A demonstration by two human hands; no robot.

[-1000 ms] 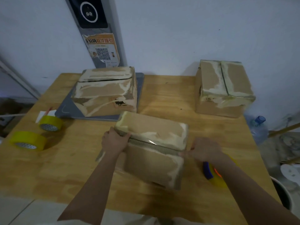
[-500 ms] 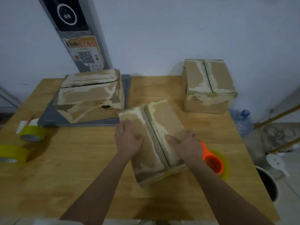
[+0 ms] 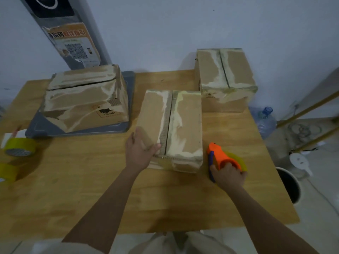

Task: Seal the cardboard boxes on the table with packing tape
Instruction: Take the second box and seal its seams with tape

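A worn cardboard box [image 3: 185, 123] lies in the middle of the wooden table [image 3: 91, 189], its flap seam running away from me. My left hand [image 3: 140, 150] rests on the box's near left corner, thumb on the top flap. My right hand [image 3: 228, 176] grips an orange tape dispenser [image 3: 219, 155] with a yellow tape roll, just right of the box on the table. A second box [image 3: 236, 74] stands at the far right. A third box [image 3: 82, 101] sits on a grey tray at the far left.
Two yellow tape rolls [image 3: 18, 146] lie near the table's left edge. The grey tray [image 3: 128, 92] sits under the left box. Off the table's right side are a water bottle [image 3: 264, 118], a dark bin [image 3: 289, 184] and wooden poles. A post with a poster stands behind.
The middle box has been turned so its seam points away from me. My right hand left the box and took hold of the orange tape dispenser. My left hand slid to the near left corner.
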